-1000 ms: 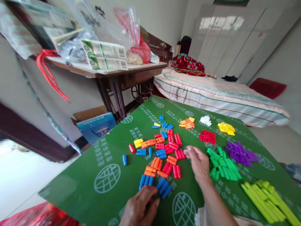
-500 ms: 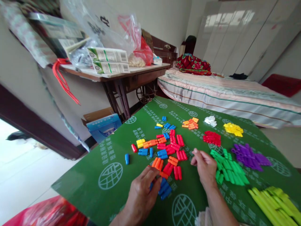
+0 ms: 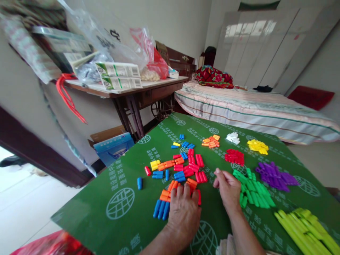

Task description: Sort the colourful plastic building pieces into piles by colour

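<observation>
Left hand (image 3: 185, 210) over orange pieces (image 3: 165, 195) — right hand (image 3: 228, 186) near green pieces (image 3: 257, 192)

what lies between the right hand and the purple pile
In the head view, the green pile lies between the right hand and the purple pile.

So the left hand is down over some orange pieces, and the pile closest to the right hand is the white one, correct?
Not quite: in the head view, the pile closest to the right hand is the green pile; the white pile lies farther off. The left hand is indeed over some orange pieces.
</observation>
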`<state>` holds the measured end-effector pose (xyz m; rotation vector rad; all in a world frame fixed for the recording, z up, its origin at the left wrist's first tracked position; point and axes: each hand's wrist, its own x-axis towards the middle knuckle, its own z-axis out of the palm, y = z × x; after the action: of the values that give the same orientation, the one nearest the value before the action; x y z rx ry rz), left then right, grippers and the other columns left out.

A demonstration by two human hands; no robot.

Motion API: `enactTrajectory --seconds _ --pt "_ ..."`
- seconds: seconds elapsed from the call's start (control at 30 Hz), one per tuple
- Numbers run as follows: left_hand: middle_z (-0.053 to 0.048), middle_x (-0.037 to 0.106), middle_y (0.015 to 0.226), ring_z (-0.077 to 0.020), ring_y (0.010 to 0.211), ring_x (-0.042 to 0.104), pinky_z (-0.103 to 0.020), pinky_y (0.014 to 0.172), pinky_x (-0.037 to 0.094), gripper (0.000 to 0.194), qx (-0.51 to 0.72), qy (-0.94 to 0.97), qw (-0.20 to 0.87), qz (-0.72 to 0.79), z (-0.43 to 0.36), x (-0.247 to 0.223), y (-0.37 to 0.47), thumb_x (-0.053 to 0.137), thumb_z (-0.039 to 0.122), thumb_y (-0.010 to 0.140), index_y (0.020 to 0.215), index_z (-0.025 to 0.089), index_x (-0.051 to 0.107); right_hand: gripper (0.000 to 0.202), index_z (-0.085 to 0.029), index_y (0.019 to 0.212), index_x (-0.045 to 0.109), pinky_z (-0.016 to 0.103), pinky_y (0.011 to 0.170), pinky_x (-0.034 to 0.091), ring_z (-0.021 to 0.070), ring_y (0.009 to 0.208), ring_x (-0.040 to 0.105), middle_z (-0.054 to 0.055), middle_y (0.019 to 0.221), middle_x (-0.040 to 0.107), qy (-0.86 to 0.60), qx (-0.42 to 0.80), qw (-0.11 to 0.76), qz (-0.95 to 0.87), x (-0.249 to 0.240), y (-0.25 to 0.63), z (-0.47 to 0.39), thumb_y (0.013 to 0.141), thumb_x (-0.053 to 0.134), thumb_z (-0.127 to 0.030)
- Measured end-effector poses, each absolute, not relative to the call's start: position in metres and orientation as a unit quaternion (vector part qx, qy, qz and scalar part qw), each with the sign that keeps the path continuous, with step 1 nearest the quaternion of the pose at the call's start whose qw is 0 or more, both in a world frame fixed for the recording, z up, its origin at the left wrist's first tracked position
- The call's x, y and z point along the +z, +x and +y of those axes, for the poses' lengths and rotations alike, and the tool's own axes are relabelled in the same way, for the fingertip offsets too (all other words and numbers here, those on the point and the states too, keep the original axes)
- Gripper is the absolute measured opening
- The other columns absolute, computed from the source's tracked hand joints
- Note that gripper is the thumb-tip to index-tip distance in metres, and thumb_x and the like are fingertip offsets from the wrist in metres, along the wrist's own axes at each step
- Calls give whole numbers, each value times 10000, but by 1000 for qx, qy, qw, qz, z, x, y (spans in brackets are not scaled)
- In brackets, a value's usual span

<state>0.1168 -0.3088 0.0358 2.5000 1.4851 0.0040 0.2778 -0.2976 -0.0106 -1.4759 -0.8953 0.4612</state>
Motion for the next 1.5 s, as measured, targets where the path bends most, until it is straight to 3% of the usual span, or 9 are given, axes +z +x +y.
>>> enactTrajectory --seconds 0.4,0.67,0.8,0.9,1.03,1.27,1.4,1.5 --pt "-142 558 1166 -293 1055 516 -472 910 430 338 -4 887 121 445 -315 23 136 450 187 813 1122 139 579 341 -146 672 643 230 483 367 95 424 438 -44 435 527 -592 204 706 -332 -9 298 -297 764 638 -474" --pt "-146 457 1339 -239 1220 453 -344 1007 407 392 6 896 194 399 -298 26 161 440 137 808 1192 119 518 273 -143 774 646 262 465 400 122 392 493 -34 418 545 -445 264 799 -306 1 322 -306 799 597 -410" --pt "-132 415 1386 -223 1205 484 -308 971 433 460 14 867 226 443 -290 34 152 456 121 790 1249 143 467 255 -157 798 652 247 414 380 113 361 458 -45 393 514 -412 310 794 -323 4 340 -315 822 567 -397" --pt "-122 419 1381 -210 1183 505 -285 941 444 503 29 852 251 459 -283 37 145 502 137 763 1262 163 442 260 -155 869 660 241 406 386 120 368 487 -38 414 542 -453 376 709 -387 5 346 -320 794 603 -398" --pt "-127 400 1402 -203 1198 495 -279 941 433 519 21 843 245 478 -277 38 143 531 135 750 1259 162 436 371 -160 963 663 217 406 389 106 431 547 14 706 669 -570 426 522 -470 5 337 -319 692 692 -412" --pt "-137 427 1379 -227 1205 485 -322 906 456 438 -8 849 186 495 -273 38 137 474 142 792 1230 150 457 474 -262 998 692 253 680 439 173 792 616 13 899 635 -723 219 237 -612 16 310 -314 558 770 -418" --pt "-126 475 1329 -223 1182 496 -328 929 440 380 4 852 172 495 -270 33 132 473 149 790 1170 146 498 572 -282 1037 668 272 691 428 209 823 635 43 977 605 -762 148 101 -623 26 288 -315 517 781 -493" --pt "-114 508 1290 -220 1158 511 -322 930 437 365 12 855 168 491 -269 31 130 471 135 775 1137 144 519 503 -276 1002 670 281 673 426 218 795 648 59 1008 594 -767 130 46 -627 29 277 -313 556 764 -489"
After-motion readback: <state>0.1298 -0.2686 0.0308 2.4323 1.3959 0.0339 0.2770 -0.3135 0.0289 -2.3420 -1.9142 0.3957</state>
